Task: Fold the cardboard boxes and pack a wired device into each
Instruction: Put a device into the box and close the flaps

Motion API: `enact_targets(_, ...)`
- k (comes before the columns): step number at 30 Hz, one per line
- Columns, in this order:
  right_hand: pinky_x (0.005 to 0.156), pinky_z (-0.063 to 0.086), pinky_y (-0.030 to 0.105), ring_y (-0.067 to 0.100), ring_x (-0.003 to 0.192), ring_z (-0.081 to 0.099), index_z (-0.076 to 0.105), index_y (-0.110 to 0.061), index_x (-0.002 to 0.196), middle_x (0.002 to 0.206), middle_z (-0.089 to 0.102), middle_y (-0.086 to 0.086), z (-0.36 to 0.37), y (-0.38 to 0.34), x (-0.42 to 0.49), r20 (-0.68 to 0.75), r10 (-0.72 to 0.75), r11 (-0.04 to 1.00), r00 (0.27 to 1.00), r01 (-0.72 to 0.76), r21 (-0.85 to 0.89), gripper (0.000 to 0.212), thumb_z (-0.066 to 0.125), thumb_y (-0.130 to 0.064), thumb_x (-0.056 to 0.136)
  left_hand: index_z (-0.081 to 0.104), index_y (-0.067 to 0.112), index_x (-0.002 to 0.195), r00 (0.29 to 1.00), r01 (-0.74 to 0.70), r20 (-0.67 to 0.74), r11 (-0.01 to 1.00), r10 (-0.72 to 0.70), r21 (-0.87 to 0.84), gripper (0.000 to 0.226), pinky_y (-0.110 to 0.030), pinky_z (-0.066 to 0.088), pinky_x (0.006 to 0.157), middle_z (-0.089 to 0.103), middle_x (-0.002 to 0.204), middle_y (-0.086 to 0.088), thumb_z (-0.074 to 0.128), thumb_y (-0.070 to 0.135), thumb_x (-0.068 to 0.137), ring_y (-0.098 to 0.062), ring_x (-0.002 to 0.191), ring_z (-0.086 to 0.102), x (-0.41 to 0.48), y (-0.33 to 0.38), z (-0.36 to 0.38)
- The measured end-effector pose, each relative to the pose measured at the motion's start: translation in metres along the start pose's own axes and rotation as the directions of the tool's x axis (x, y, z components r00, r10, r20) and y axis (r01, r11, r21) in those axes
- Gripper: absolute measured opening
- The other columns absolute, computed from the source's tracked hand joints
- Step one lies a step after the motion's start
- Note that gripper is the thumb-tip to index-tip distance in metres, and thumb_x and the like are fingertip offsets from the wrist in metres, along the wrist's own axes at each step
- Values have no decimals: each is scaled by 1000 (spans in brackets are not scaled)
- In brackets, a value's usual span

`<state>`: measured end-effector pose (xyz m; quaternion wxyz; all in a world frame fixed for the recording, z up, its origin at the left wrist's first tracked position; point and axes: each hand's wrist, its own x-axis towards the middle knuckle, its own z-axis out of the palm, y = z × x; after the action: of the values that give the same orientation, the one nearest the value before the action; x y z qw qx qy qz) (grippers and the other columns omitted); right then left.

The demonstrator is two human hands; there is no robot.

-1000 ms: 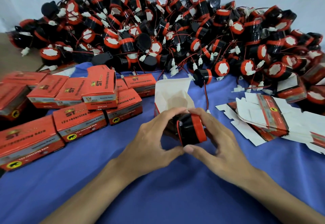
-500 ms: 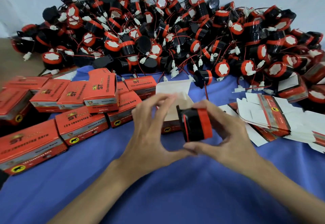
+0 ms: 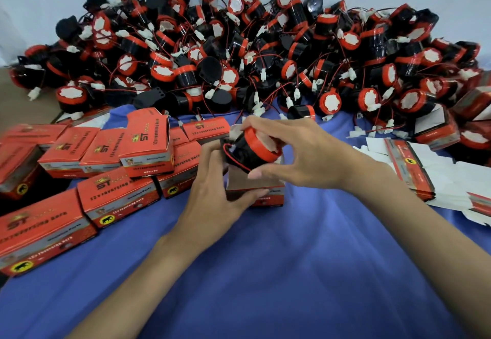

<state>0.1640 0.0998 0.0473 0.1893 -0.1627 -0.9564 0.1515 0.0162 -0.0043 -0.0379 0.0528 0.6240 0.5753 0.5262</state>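
Observation:
A black wired device with a red band (image 3: 248, 150) sits tilted at the mouth of an open red cardboard box (image 3: 261, 192) on the blue cloth. My right hand (image 3: 297, 152) grips the device from above, fingers and thumb curled round its red rim. My left hand (image 3: 212, 187) holds the box from the left, thumb pressed along its front edge. The device's red wire is tucked against its black body. The box's white inner flap is mostly hidden behind the device.
Packed red boxes (image 3: 114, 195) lie in rows on the left. A large heap of black and red wired devices (image 3: 239, 54) fills the back. Flat unfolded box blanks (image 3: 414, 171) are stacked at the right. The blue cloth (image 3: 265, 272) covers the table.
My right hand has lifted the device, turned it and brought it down over the open box. My left hand moved from the device to the box's side.

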Motion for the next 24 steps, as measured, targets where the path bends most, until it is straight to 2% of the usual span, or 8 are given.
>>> enact_targets(3,78,44,32,-4,74,45,37,-23,142,117,59,-3,0,-2,-1,70,-13,990,997,23,-142,69,64,-49,84,43,17,106,997,25,-70,1000,-25,-6,57,-4,37,86,34,117,15,87,22,70,12,108,39,0,-1,-1)
enact_targets(7,88,46,45,27,112,51,41,-23,134,137,47,-3,2,-2,-3,156,60,951,986,-9,-309,58,64,-42,85,39,21,87,994,35,-105,999,-33,13,54,-6,34,89,36,112,11,88,21,65,8,109,39,-1,-3,-2)
enact_targets(10,83,48,45,32,99,54,45,-24,129,133,37,-1,7,-2,-3,185,105,928,977,-29,-372,49,65,-37,86,33,31,84,995,19,-99,999,-16,33,61,-2,31,89,34,112,13,89,20,63,15,108,35,-1,-4,-1)
enact_targets(13,78,50,46,29,86,53,38,-34,137,127,32,3,8,-3,-2,184,132,920,974,-51,-388,55,62,-38,88,33,31,84,996,17,-92,999,-14,29,59,-2,31,88,34,112,13,88,25,64,15,107,35,0,-5,-1)
enact_targets(16,83,48,40,22,90,50,27,-38,147,131,33,1,6,-1,-3,226,110,914,968,-10,-406,61,54,-42,92,39,19,86,995,31,-93,999,-30,13,53,-1,31,89,35,113,12,83,38,64,14,108,35,0,-4,-1)
enact_targets(18,86,46,39,21,100,51,20,-37,149,130,35,0,8,0,-5,248,97,898,964,23,-440,61,47,-44,95,40,16,87,995,41,-91,999,-40,9,54,-3,32,90,34,115,12,87,30,64,14,110,35,-1,-5,-1)
enact_targets(22,77,45,36,22,101,52,19,-37,148,115,39,-2,14,-5,-7,210,80,882,974,29,-471,56,39,-45,97,36,27,86,997,26,-75,1000,-26,11,56,-6,36,93,33,116,14,87,26,64,11,113,35,0,-4,-1)
enact_targets(24,77,40,34,23,104,51,22,-36,147,120,41,-2,19,-8,-9,172,88,878,981,5,-479,52,38,-43,98,34,30,86,997,21,-74,1000,-20,4,54,-5,35,93,33,116,13,84,31,66,12,113,34,0,-2,-1)
